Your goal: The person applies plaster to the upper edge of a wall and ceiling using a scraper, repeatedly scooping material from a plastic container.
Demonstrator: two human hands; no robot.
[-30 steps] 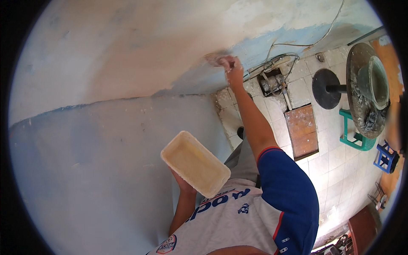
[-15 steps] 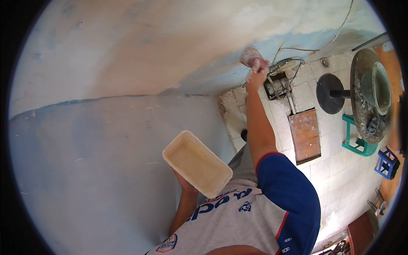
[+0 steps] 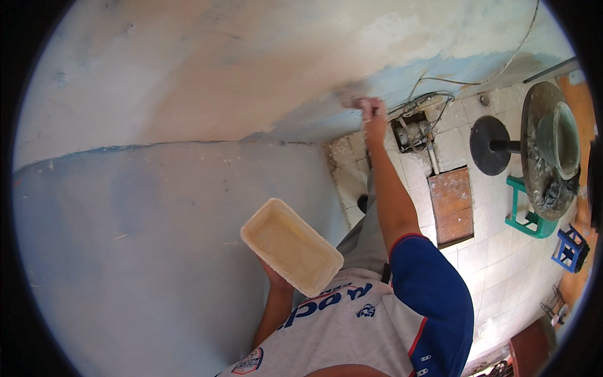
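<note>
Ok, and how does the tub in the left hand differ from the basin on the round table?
The tub is rectangular, while the basin has a round rim. The tub is cream-coloured; the basin is a dull grey-green. The tub is held up in the left hand, whereas the basin sits on the round table. Both are open-topped containers.

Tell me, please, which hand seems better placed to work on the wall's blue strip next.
Probably the right hand: it is near the blue strip with a blurred tool, while the left hand holds the cream tub.
</note>
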